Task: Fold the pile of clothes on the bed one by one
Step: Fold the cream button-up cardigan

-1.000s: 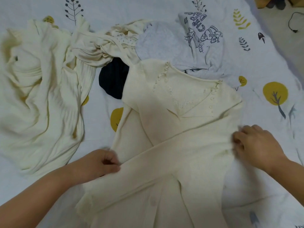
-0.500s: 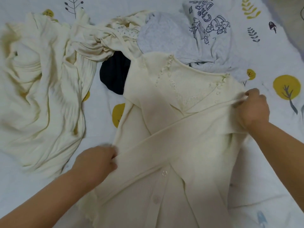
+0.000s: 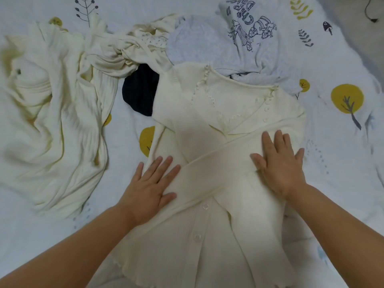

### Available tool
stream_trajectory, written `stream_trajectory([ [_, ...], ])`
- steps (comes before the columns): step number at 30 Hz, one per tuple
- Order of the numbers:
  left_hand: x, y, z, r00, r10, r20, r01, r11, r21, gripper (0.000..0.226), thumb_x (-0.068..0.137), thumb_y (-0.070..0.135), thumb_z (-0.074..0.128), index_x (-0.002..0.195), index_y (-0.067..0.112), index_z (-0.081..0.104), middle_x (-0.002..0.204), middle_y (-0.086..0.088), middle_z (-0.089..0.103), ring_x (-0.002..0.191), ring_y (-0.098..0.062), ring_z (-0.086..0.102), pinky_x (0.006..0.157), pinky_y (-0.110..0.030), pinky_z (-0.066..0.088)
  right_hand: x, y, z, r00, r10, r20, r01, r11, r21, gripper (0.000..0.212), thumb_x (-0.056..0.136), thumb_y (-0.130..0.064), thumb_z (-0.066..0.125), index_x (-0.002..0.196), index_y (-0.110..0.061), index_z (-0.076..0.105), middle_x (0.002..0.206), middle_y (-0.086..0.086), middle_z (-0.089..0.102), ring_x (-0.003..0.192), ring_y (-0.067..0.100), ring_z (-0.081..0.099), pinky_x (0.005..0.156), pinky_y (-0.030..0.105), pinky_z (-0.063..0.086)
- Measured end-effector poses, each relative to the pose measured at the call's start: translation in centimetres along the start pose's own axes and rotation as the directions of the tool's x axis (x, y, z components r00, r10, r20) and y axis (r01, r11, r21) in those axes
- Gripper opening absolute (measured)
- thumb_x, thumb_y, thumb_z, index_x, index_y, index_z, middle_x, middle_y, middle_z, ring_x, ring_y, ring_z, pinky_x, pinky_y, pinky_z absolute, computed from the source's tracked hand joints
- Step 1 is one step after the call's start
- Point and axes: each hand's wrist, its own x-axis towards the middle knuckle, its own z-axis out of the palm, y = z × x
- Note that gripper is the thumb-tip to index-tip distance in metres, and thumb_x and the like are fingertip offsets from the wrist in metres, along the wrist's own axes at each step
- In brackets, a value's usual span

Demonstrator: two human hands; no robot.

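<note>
Both hands lie flat with fingers straight, holding nothing: the left hand (image 3: 150, 183) presses the cuff end of a sleeve, the right hand (image 3: 279, 163) presses the same sleeve near the shoulder. The sleeve crosses the front of the cream cardigan (image 3: 207, 125), which lies buttoned near the bed's (image 3: 342, 163) near edge. Behind it lie a dark garment (image 3: 141, 94), a grey printed top (image 3: 245, 42) and, toward the left edge, crumpled cream clothes (image 3: 52, 121).

Both bare forearms are being extended forward; the left hand (image 3: 152, 181) and right hand (image 3: 278, 163) are being pressed flat, fingers spread.
</note>
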Motion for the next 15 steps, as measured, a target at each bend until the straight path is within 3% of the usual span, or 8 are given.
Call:
stream_trajectory([
  [3,-0.7,0.0,-1.2,0.998,0.002,-0.059,-0.004,1.000,-0.031,0.055,0.100,0.042,0.010,0.139,0.017,0.038,0.142,-0.008,0.045,0.130,-0.027,0.042,0.104,-0.047,0.031,-3.1,0.2,-0.7,0.989,-0.108,-0.098,0.116,0.990,0.079,0.057,0.098,-0.024,0.035,0.150,-0.019,0.012,0.158,0.008,0.001,0.145,0.023,-0.004,0.116,0.043,0.001],
  [5,-1.5,-0.2,-1.8,0.988,0.040,-0.152,-0.044,0.999,-0.022,0.043,0.096,0.025,0.033,0.137,0.014,0.039,0.138,-0.013,0.049,0.124,-0.030,0.051,0.108,-0.044,0.029,-5.9,0.8,0.1,0.972,-0.191,-0.137,0.208,0.971,0.118,0.062,0.093,-0.008,0.043,0.148,-0.019,0.016,0.157,0.009,0.008,0.146,0.024,0.004,0.116,0.037,0.005],
  [7,-2.4,-0.5,-2.2,0.982,0.088,-0.169,-0.085,0.996,0.027,0.075,0.068,0.003,0.065,0.136,0.014,0.036,0.136,-0.017,0.050,0.121,-0.033,0.052,0.106,-0.045,0.030,-8.8,1.6,1.4,0.951,-0.262,-0.166,0.279,0.956,0.095,0.077,0.081,0.007,0.054,0.145,-0.016,0.017,0.154,0.014,0.019,0.143,0.030,0.017,0.114,0.039,0.013],
  [9,-3.6,-1.0,-2.3,0.983,0.137,-0.126,-0.128,0.989,0.074,0.095,0.052,-0.009,0.070,0.137,0.015,0.035,0.137,-0.018,0.048,0.122,-0.036,0.051,0.108,-0.043,0.025,-11.5,2.8,3.1,0.931,-0.321,-0.176,0.324,0.946,-0.008,0.100,0.060,0.021,0.064,0.145,-0.013,0.024,0.149,0.018,0.030,0.139,0.033,0.026,0.114,0.039,0.018],
  [12,-5.6,-1.9,-1.9,0.971,0.236,-0.033,-0.230,0.964,0.136,0.102,0.054,-0.011,0.070,0.143,0.020,0.032,0.148,-0.011,0.033,0.132,-0.030,0.036,0.110,-0.035,0.007,-15.2,4.2,5.1,0.914,-0.384,-0.130,0.367,0.920,-0.139,0.122,0.032,0.026,0.065,0.143,-0.012,0.033,0.148,0.018,0.032,0.137,0.028,0.021,0.113,0.035,0.008],
  [15,-7.1,-2.8,-1.4,0.952,0.305,0.042,-0.308,0.942,0.132,0.118,0.051,-0.008,0.075,0.148,0.027,0.018,0.158,-0.004,0.005,0.144,-0.021,0.005,0.111,-0.036,0.003,-17.8,5.7,7.3,0.895,-0.443,-0.047,0.427,0.883,-0.196,0.133,0.025,0.024,0.064,0.147,-0.015,0.026,0.152,0.015,0.025,0.141,0.028,0.016,0.112,0.039,0.009],
])
